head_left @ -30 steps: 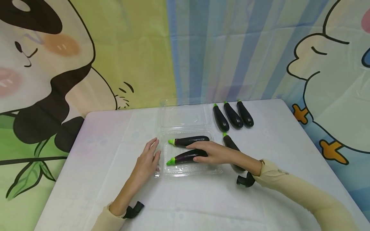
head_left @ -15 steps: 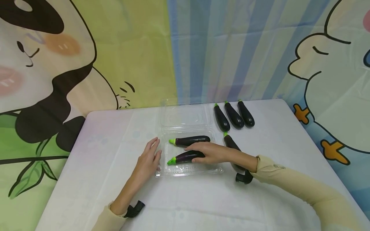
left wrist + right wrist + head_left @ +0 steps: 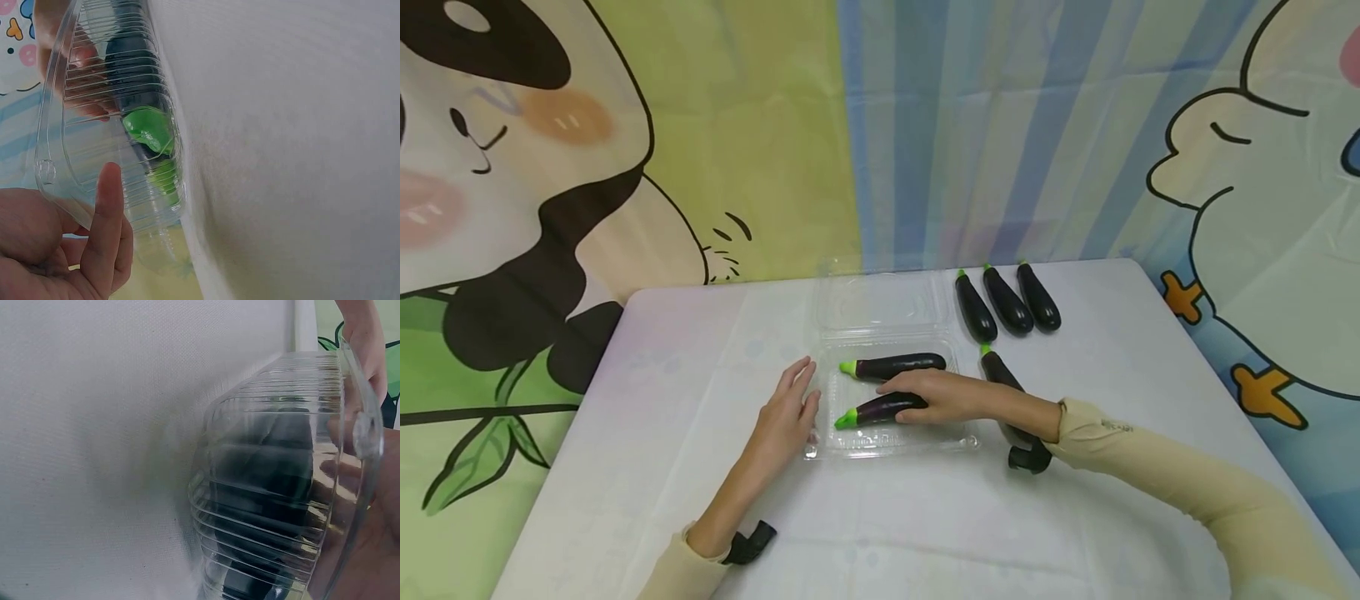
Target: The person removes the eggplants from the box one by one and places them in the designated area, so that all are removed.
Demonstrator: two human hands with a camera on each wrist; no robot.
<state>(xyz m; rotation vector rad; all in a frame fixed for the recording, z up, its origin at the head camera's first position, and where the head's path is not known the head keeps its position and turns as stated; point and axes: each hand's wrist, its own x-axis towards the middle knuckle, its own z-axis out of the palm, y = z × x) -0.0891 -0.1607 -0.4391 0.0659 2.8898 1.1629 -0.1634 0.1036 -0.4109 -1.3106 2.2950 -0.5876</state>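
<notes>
We see the right hand (image 3: pixel 936 394) grasping the nearer eggplant (image 3: pixel 883 409) inside the clear plastic clamshell container (image 3: pixel 887 452), its fingers along the far side and its thumb on the near side of the blunt end. The eggplant's green stem (image 3: pixel 846 419) points away from those fingers, toward the left hand (image 3: pixel 784 414). Just beyond the right fingers we find the farther eggplant (image 3: pixel 898 365), also in the container. The left fingers are extended and hold nothing, just beside the container's left wall; we cannot tell whether they touch it. Past both hands' fingers lies the folded-back lid (image 3: pixel 880 302). Right of the right fingers, a loose eggplant (image 3: pixel 998 369) is partly hidden under the right forearm (image 3: pixel 1028 412); farther out, three eggplants (image 3: pixel 1008 300) lie side by side on the white tablecloth (image 3: pixel 835 533).
</notes>
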